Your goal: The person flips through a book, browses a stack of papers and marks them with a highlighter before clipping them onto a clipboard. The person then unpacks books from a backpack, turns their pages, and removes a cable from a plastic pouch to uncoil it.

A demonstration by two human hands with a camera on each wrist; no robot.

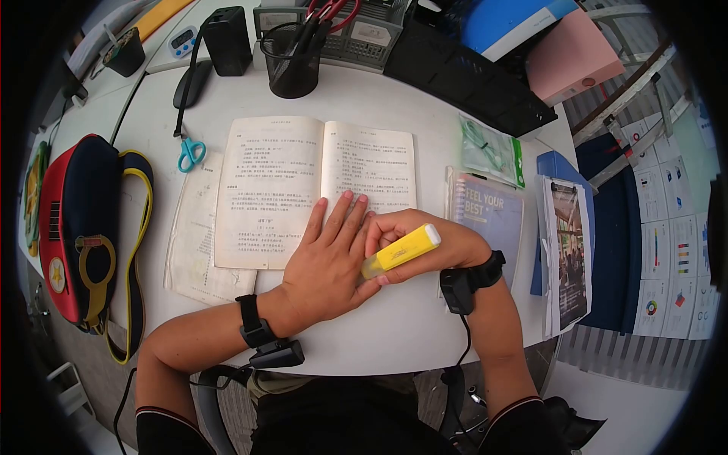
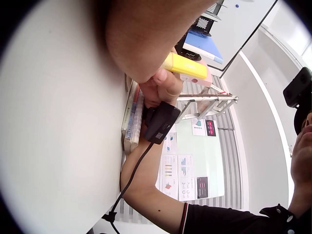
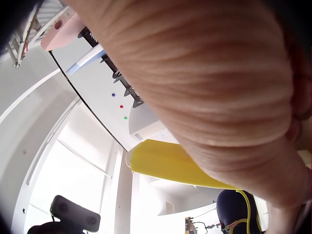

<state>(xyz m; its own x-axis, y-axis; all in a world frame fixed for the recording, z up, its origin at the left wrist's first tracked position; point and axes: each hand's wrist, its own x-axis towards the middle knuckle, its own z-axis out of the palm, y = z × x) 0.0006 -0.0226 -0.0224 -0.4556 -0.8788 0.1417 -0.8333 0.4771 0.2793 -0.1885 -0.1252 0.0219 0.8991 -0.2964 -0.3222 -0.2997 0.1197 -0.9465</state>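
Observation:
An open book with printed pages lies on the white table. My left hand rests flat over the lower part of its pages, fingers extended toward the upper right. Beside it, my right hand holds a yellow highlighter between thumb and curled fingers, the yellow end pointing up and right. The highlighter's other end is near the left hand, and whether it touches the page is hidden. The left wrist view shows the yellow marker above the right hand; in the right wrist view the marker extends past the right hand.
Another paper booklet lies partly under the book. Left are a red and navy bag and blue scissors. A black mesh pen cup stands behind. A notebook, a plastic packet and a clipboard are right.

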